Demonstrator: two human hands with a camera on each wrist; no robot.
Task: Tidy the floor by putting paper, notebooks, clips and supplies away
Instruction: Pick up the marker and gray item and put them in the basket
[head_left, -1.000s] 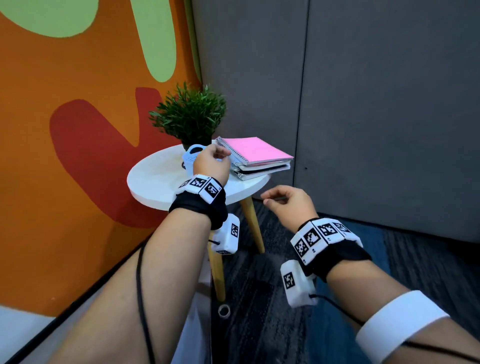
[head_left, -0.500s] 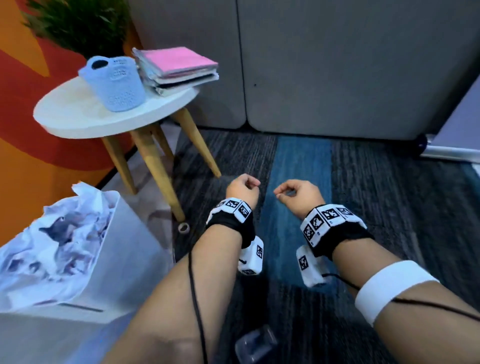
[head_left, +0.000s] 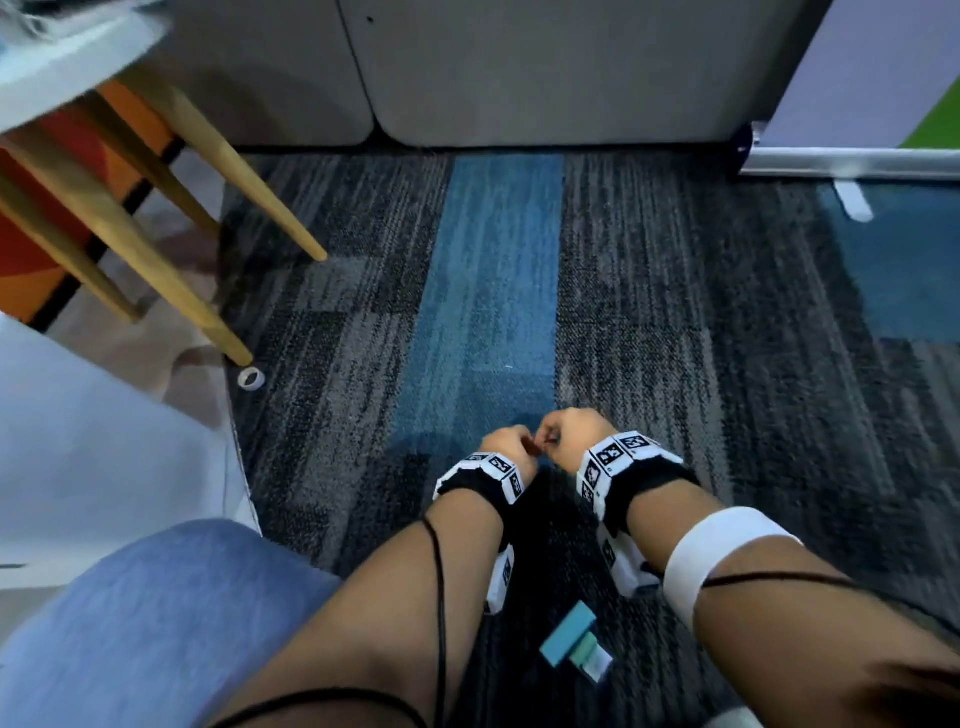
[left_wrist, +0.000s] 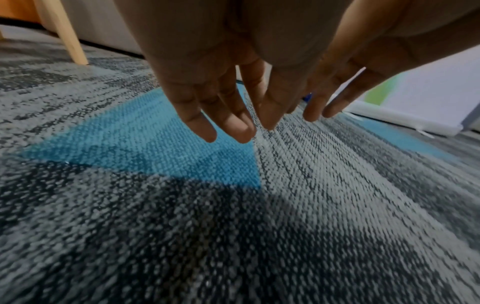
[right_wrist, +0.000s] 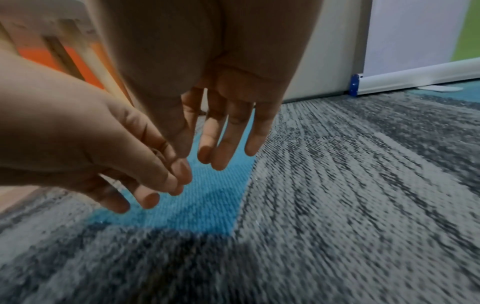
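My left hand (head_left: 511, 451) and right hand (head_left: 565, 432) hang close together just above the carpet (head_left: 675, 312), fingertips nearly touching each other. In the left wrist view the left fingers (left_wrist: 228, 123) point down, straight and relaxed, holding nothing. In the right wrist view the right fingers (right_wrist: 228, 139) also point down with nothing in them, and the left hand (right_wrist: 140, 176) is beside them. A small teal block with a green and white piece (head_left: 571, 642) lies on the carpet under my right forearm. A small white tape ring (head_left: 251, 378) lies by a table leg.
The round white table (head_left: 67, 57) stands at the upper left on wooden legs (head_left: 156, 270). A white bin (head_left: 78, 441) sits at the left beside my knee in blue jeans (head_left: 156, 623). A banner base rail (head_left: 852, 162) lies at the far right.
The view has swung down from the table top to the floor. Both hands have dropped from table height to just above the carpet and come together, fingers now straighter.
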